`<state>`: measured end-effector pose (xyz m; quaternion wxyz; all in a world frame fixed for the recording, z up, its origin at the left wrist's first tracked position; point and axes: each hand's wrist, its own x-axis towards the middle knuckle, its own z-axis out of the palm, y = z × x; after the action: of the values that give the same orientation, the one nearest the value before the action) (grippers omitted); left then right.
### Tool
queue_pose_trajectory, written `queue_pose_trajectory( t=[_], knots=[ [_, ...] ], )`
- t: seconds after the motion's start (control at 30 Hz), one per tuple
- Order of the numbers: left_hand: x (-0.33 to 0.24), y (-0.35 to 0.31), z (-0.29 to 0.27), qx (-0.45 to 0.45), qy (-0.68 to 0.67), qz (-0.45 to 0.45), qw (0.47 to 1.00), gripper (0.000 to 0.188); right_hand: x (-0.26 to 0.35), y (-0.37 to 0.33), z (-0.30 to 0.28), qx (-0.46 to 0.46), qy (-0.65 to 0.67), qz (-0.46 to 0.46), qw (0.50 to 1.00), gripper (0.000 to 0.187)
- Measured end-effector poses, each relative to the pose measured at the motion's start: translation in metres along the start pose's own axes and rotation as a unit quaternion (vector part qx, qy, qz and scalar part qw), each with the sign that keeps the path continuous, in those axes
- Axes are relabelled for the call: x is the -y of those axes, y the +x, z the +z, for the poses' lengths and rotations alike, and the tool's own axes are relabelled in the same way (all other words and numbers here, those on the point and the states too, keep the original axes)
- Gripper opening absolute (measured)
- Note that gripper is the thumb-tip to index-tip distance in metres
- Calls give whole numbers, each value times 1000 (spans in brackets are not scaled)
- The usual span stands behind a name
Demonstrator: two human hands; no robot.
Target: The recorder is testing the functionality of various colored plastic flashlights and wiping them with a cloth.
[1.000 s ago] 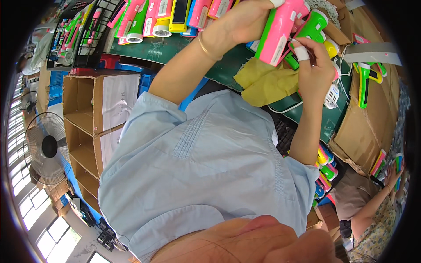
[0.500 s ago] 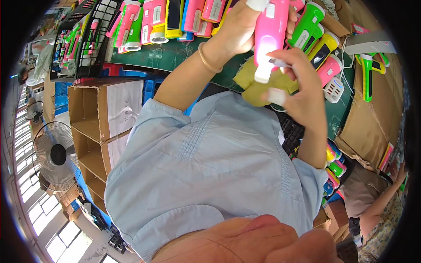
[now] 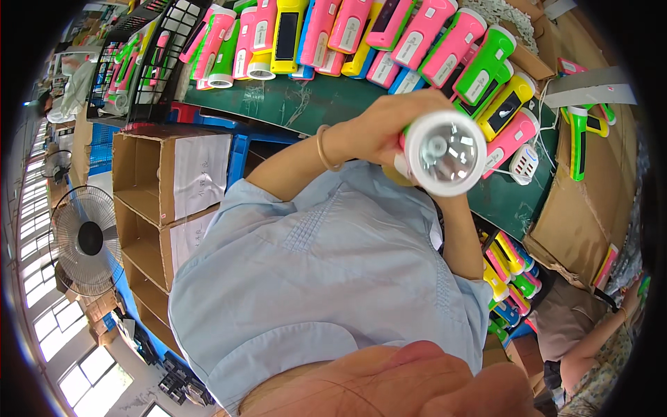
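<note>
My left hand [image 3: 379,132] is wrapped round a flashlight [image 3: 448,153], with a bracelet on that wrist. The flashlight's round clear lens and white rim face up toward me, and its lamp looks unlit. Most of its body is hidden behind the head and my fingers. My right forearm [image 3: 462,236] runs up behind the flashlight's head, which hides that hand and its fingers. Beyond my hands, pink, green and yellow flashlights [image 3: 417,35] lie in a row along the green table [image 3: 243,101].
A white multi-port charger [image 3: 522,165] with cables sits at the table's right. A black basket [image 3: 156,66] of flashlights stands far left, above cardboard compartments [image 3: 142,174]. More flashlights [image 3: 511,271] are piled below right. A fan [image 3: 90,238] stands left; another person's arm [image 3: 590,347] shows lower right.
The flashlight has come down toward me and turned from lengthwise, with a bright glow at its lower end, to lens up. My right hand has gone from view behind it.
</note>
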<state>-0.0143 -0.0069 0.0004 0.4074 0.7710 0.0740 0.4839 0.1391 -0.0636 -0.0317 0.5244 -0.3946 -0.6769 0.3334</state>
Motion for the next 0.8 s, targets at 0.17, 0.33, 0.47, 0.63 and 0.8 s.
queue_pose_trajectory(
  t=[0.17, 0.33, 0.47, 0.63, 0.8],
  knots=[
    [-6, -30, -2, 24, 50, -146, 988, 68, 5, 9, -17, 74, -70, 35, 994, 45],
    [-15, -38, 8, -7, 243, -124, 962, 82, 5, 0, -31, 2, -61, 108, 992, 15],
    [-24, -34, 13, -27, 113, -315, 942, 82, 9, -13, -39, 53, -5, 215, 975, 14],
    [-18, -22, 9, -13, 146, -204, 968, 92, 34, -2, -28, -31, -53, 53, 997, 15],
    [-21, -6, 6, -69, 94, -306, 945, 95, 45, 17, -28, 25, -10, 5, 1000, 12]
  ],
)
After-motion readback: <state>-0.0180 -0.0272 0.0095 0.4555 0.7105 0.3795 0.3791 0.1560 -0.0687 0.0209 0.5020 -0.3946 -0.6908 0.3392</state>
